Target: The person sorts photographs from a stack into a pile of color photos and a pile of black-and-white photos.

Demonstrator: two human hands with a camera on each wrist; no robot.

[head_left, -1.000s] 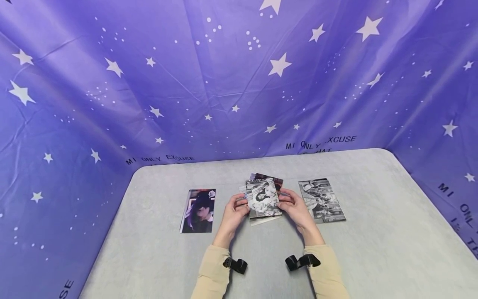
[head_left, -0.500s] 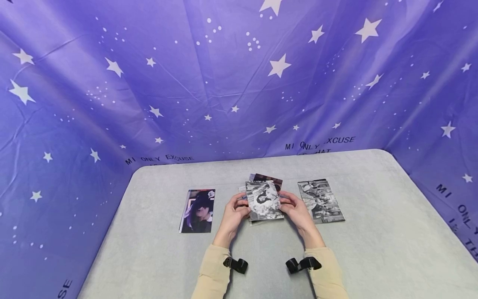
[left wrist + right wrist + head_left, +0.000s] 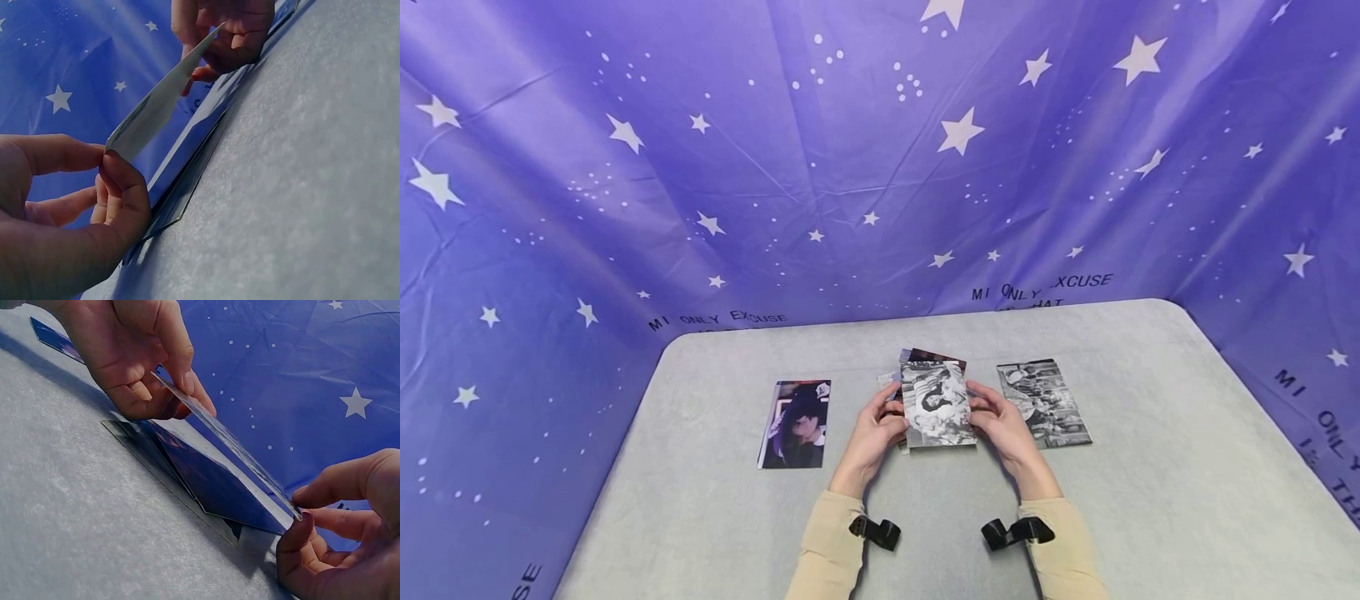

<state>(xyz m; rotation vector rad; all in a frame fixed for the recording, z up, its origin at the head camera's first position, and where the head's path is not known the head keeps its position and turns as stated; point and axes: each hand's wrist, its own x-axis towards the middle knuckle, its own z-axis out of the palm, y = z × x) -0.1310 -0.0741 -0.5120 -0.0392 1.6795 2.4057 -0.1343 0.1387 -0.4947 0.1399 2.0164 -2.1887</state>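
Note:
A black-and-white photo card (image 3: 937, 404) is held up between both hands, its picture side facing the head camera. My left hand (image 3: 871, 435) pinches its left edge between thumb and fingers. On the opposite edge, my right hand (image 3: 1006, 429) pinches it the same way. Both wrist views show the card raised and tilted over a loose pile of photo cards (image 3: 212, 487) lying on the table. In the head view the held card hides most of that pile; a dark card (image 3: 928, 355) sticks out at its top.
To the left lies a small stack topped by a colour photo card (image 3: 797, 425). A black-and-white group photo card (image 3: 1051, 402) lies to the right, just beyond the right hand. The grey table (image 3: 700, 533) meets a purple star-patterned cloth (image 3: 850, 150) at its back and sides.
The held card has shifted slightly to the right and toward the person, and both hands have moved with it. The side stacks have stayed where they were.

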